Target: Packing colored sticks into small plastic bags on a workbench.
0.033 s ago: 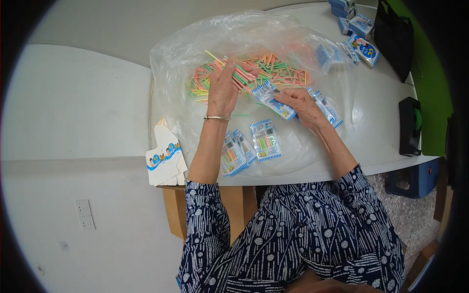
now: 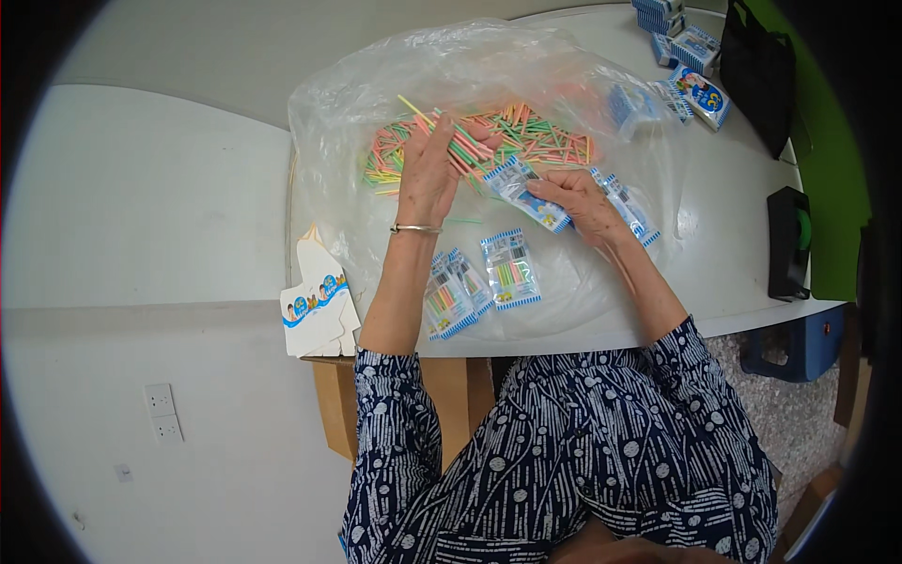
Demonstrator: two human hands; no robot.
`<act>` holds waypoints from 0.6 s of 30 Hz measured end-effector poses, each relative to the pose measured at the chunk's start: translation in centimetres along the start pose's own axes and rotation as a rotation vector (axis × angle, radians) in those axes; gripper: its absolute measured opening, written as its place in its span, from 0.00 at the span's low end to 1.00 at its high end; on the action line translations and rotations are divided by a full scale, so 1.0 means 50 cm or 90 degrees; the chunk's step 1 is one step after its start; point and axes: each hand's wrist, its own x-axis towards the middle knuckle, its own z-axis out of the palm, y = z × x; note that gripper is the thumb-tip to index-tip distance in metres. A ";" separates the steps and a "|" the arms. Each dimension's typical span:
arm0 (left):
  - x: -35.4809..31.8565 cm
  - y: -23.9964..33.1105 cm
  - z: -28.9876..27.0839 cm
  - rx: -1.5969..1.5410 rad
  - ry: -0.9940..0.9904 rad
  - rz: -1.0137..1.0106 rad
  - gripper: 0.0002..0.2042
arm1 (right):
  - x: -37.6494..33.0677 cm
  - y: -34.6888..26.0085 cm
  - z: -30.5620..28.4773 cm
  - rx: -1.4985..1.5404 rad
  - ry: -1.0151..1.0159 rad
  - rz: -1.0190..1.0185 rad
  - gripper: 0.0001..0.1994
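My left hand [image 2: 430, 174] is closed around a bundle of thin pink, green and yellow sticks [image 2: 462, 146], above a loose heap of the same sticks [image 2: 554, 141] on a clear plastic bag [image 2: 338, 113]. Between thumb and fingers, my right hand [image 2: 578, 202] pinches a blue-and-white plastic packet [image 2: 526, 193], its upper end close to the bundle. Nearer me lie a packet [image 2: 511, 270] with coloured sticks showing through its window and a few overlapping packets [image 2: 449, 301]. More packets [image 2: 631, 211] lie beside my right wrist, partly hidden by it.
Flattened white printed cartons [image 2: 319, 305] lie at the table's left edge. At the far right are small blue-and-white boxes [image 2: 695, 49], a black bag [image 2: 759, 85] and a black tape dispenser [image 2: 787, 244]. A blue stool [image 2: 797, 346] stands below the table's right edge.
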 end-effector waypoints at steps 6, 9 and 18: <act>-0.024 0.010 0.010 0.048 -0.006 -0.081 0.11 | -0.007 -0.007 -0.004 -0.035 -0.058 0.026 0.10; -0.024 0.006 0.008 0.026 -0.011 -0.077 0.11 | -0.017 -0.021 0.004 -0.060 -0.103 0.046 0.10; -0.054 -0.024 0.049 0.029 0.077 0.075 0.13 | -0.009 -0.008 -0.003 0.001 -0.082 0.051 0.11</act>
